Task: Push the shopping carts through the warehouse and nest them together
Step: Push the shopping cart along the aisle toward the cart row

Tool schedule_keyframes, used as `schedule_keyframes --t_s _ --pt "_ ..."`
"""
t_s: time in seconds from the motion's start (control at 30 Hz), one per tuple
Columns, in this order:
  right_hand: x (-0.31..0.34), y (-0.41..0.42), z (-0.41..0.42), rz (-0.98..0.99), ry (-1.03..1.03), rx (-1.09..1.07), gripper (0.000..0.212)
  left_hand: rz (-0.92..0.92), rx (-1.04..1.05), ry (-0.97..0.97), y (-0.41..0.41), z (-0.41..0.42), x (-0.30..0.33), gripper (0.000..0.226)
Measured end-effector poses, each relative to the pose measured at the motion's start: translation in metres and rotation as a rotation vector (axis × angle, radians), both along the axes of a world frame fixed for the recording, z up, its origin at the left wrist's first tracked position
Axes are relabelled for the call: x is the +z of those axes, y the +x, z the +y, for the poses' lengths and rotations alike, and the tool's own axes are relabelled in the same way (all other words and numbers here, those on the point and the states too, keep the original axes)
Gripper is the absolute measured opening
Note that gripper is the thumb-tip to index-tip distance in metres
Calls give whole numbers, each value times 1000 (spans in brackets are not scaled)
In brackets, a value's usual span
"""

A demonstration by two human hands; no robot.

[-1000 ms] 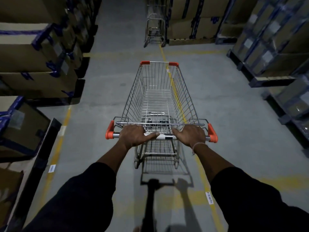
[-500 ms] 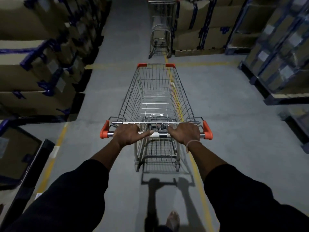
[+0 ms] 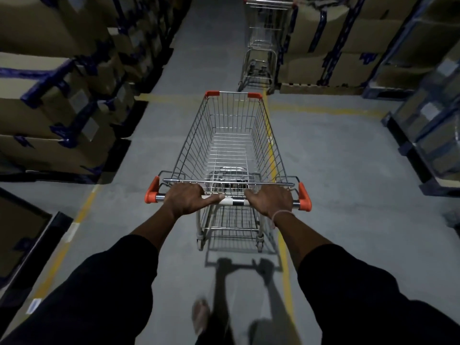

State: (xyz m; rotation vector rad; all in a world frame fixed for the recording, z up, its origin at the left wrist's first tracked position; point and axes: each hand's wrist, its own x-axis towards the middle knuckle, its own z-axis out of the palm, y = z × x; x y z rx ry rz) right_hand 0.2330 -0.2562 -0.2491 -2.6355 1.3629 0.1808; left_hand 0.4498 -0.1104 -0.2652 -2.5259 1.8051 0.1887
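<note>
- A wire shopping cart [image 3: 230, 150] fills the centre of the frame, its empty basket pointing up the frame along a grey warehouse aisle.
- The left hand [image 3: 185, 200] grips the cart's handle bar [image 3: 234, 201] left of centre, fingers curled over it and pressed together, thumb lying along the bar toward the middle.
- The right hand [image 3: 270, 200] grips the same bar right of centre, fingers wrapped over it; a thin band circles the wrist.
- Dark sleeves cover both forearms at the bottom of the frame.
- A second cart [image 3: 261, 46] stands at the top centre, well apart from the first, just beside stacked cardboard boxes [image 3: 331, 41].
- More boxes [image 3: 49, 100] with blue strapping line the left side.
- A yellow floor line [image 3: 283, 245] runs under the pushed cart's right edge.
- One blurred foot [image 3: 200, 316] shows at the bottom centre.
</note>
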Motion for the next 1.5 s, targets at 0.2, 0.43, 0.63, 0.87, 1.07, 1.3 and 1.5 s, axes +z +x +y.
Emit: schedule_keyframes --t_s 0.2,0.43,0.63,0.87,1.07,1.3,1.5 --pt "-6 65 -88 0 -18 26 70 8 12 -48 62 -82 -1 87" --pt "0 150 -178 7 0 22 69 6 19 -31 151 -180 -1 98" --pt "-4 214 -253 14 -3 9 73 16 -11 -46 215 -252 -1 98" --pt "-10 274 -342 19 -26 20 74 3 16 -46 273 -333 -8 100" --pt "-6 329 -424 9 -29 54 70 17 66 -35 320 -406 -6 96" --pt "-7 410 -526 -14 -10 125 71 8 153 -32 385 -491 0 91" --pt "-1 477 -603 10 -16 245 65 -9 254 -34 437 -554 -3 92"
